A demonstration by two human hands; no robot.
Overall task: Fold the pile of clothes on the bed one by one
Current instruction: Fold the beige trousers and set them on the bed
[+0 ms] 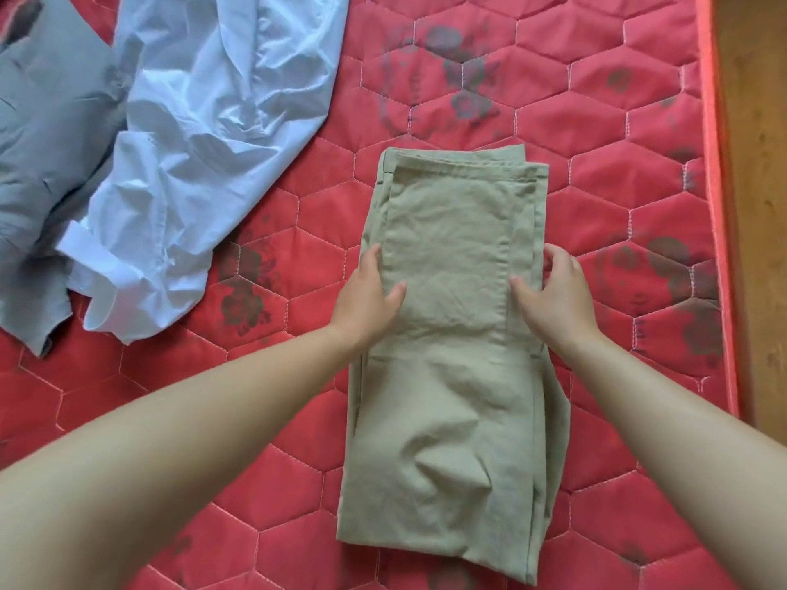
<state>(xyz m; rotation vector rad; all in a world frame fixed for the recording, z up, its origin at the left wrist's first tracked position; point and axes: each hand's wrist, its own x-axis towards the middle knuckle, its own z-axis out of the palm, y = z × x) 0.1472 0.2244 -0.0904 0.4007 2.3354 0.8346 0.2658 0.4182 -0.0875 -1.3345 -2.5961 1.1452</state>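
Khaki trousers [451, 419] lie folded in a long narrow stack on the red quilted bed [617, 185], with the leg ends doubled back over the top half. My left hand [370, 293] grips the left edge of the stack at mid-length, thumb on top. My right hand [553, 293] holds the right edge opposite, thumb on the cloth and fingers curled around the side. A crumpled white shirt [204, 134] and a grey garment [51, 163] lie unfolded at the upper left.
The bed's right edge [719, 206] runs down the right side, with a wooden floor [758, 206] beyond it. Red quilt shows around the trousers, between them and the white shirt.
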